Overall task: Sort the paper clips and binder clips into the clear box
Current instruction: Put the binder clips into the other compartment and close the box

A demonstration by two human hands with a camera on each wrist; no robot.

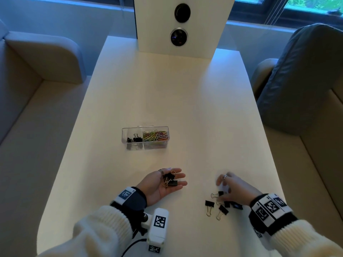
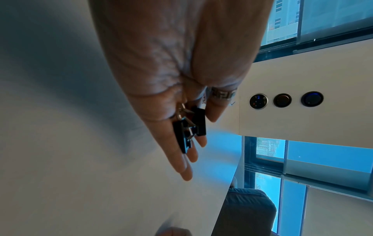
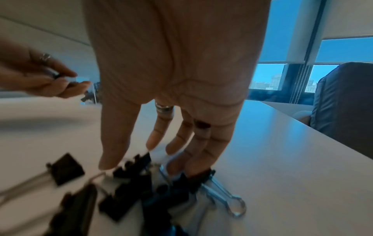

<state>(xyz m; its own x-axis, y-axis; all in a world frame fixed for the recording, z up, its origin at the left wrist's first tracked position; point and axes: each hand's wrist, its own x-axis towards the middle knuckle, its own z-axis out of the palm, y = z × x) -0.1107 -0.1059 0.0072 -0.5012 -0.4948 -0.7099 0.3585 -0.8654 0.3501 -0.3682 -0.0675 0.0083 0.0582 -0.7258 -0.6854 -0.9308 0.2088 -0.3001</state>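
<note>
Clear box [image 1: 125, 138] mid-table [image 1: 167, 93]: black binder clips [image 1: 134, 139] left compartment, coloured paper clips [image 1: 155, 135] right. Nearer than box, left hand [image 1: 161, 185] palm-up, fingers straight, cradling two clips [image 1: 170, 179]. Right hand [image 1: 234, 188] fingers spread over loose pile [image 1: 220, 204].

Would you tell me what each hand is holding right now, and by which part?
The left hand carries two binder clips lying loose on its flat fingers. The right hand grips nothing, fingers spread over the loose clips.
</note>
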